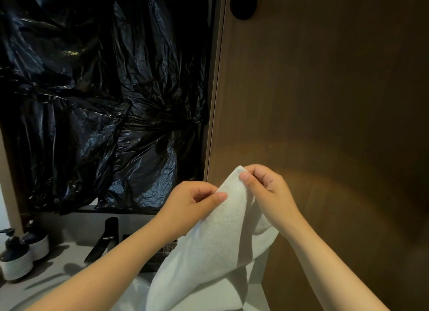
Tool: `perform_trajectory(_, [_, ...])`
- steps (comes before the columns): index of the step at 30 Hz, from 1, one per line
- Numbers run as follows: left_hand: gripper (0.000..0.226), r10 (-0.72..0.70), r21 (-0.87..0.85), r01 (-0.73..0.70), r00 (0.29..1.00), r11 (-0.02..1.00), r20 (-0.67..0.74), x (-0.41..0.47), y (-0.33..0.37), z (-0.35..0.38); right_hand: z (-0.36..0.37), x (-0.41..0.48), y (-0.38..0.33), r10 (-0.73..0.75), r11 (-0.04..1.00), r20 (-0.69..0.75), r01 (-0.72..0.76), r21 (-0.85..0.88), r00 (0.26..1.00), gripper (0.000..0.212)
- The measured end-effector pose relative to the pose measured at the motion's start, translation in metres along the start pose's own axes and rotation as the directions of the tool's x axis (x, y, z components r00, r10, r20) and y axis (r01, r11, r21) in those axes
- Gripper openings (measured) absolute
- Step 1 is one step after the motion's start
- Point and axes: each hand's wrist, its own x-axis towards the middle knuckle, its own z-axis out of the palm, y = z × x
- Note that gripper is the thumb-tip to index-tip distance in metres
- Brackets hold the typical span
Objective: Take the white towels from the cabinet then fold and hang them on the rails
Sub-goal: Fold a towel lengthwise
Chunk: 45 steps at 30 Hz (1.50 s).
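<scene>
Mid-fold, left hand [195,200] and right hand [267,190] pinched a corner of the towel [220,241] between fingers [245,178]; its edge probably needed spreading next.

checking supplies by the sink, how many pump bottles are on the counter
2. The near bottle stands on the counter at the left edge of view; the far bottle is just behind it, left of the black tap. Others may lie out of frame.

A white towel [222,229] of nubbly, matt terry cloth hangs before a crinkled, glossy black plastic sheet [92,90] and a brown wood-grain panel [325,101] with a smooth, dull finish; the tap [104,238] is matt black, the counter [65,257] smooth grey.
</scene>
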Motion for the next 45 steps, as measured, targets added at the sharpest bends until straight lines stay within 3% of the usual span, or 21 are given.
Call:
perform_trajectory(3, [0.046, -0.006, 0.025, 0.005, 0.999, 1.0, 0.036, 0.002, -0.003, -0.004, -0.007, 0.007, -0.003, -0.031, 0.999, -0.077, 0.028, -0.039, 0.997, 0.017])
perform_trajectory(6, [0.051, -0.004, 0.057, 0.001, 0.998, 0.998, 0.062, 0.004, -0.007, -0.008, -0.018, 0.018, -0.008, -0.062, 0.995, -0.165, 0.047, -0.09, 0.984, 0.019])
perform_trajectory(11, [0.026, 0.022, 0.165, -0.032, 0.998, 0.986, 0.062, 0.005, -0.012, -0.003, -0.043, 0.041, -0.013, -0.136, 0.974, -0.256, 0.082, -0.212, 0.957, 0.022])
perform_trajectory(17, [0.067, 0.017, 0.193, -0.026, 0.999, 0.981, 0.045, 0.01, -0.02, -0.004, -0.071, 0.059, -0.019, -0.206, 0.934, -0.312, 0.092, -0.345, 0.927, 0.023])
perform_trajectory(27, [0.052, -0.067, 0.32, 0.052, 0.997, 0.946, 0.036, 0.022, -0.042, -0.023, -0.108, 0.066, -0.013, -0.205, 0.918, -0.447, 0.013, -0.396, 0.871, 0.021])
perform_trajectory(33, [0.052, -0.074, 0.41, 0.083, 0.997, 0.908, -0.038, 0.037, -0.042, -0.044, -0.12, 0.064, 0.001, -0.171, 0.92, -0.495, -0.042, -0.389, 0.852, 0.019])
perform_trajectory(38, [0.058, -0.183, 0.397, 0.231, 0.971, 0.888, -0.154, 0.05, -0.039, -0.057, -0.127, 0.063, 0.01, -0.121, 0.935, -0.558, -0.094, -0.341, 0.821, 0.017])
perform_trajectory(45, [0.067, -0.107, 0.322, 0.216, 0.94, 0.922, -0.323, 0.056, -0.038, -0.069, -0.131, 0.057, 0.025, -0.05, 0.946, -0.614, -0.159, -0.282, 0.788, 0.02])
